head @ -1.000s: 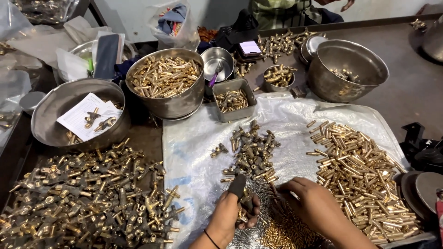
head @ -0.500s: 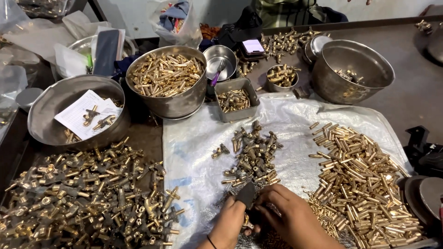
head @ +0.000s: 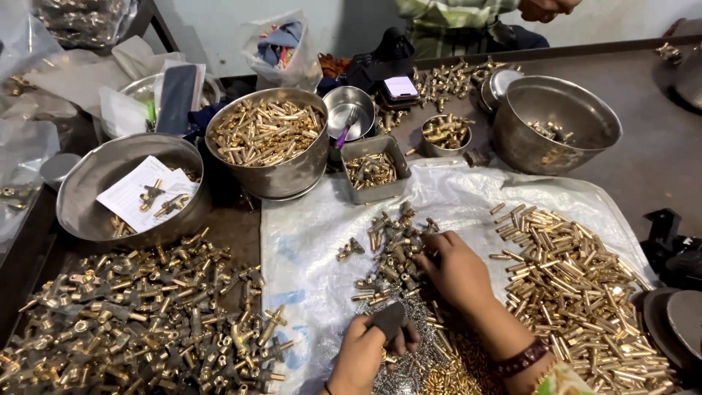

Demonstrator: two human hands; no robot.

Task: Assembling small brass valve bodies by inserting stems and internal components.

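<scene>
Left hand [head: 365,351] pinches a dark tool [head: 387,320]; right hand [head: 457,271] fingers touch brass fittings [head: 395,249].

A dark brown worktable [head: 658,146] is seen across the whole view, extending well beyond the hands on every side. Part of its top is covered by a white plastic sheet [head: 307,241], spread out ahead of the hands. Beyond the table's far edge, well away from the hands, a pale, plain wall [head: 212,29] is seen. The scene is evenly lit, and only soft shadows are cast.
</scene>
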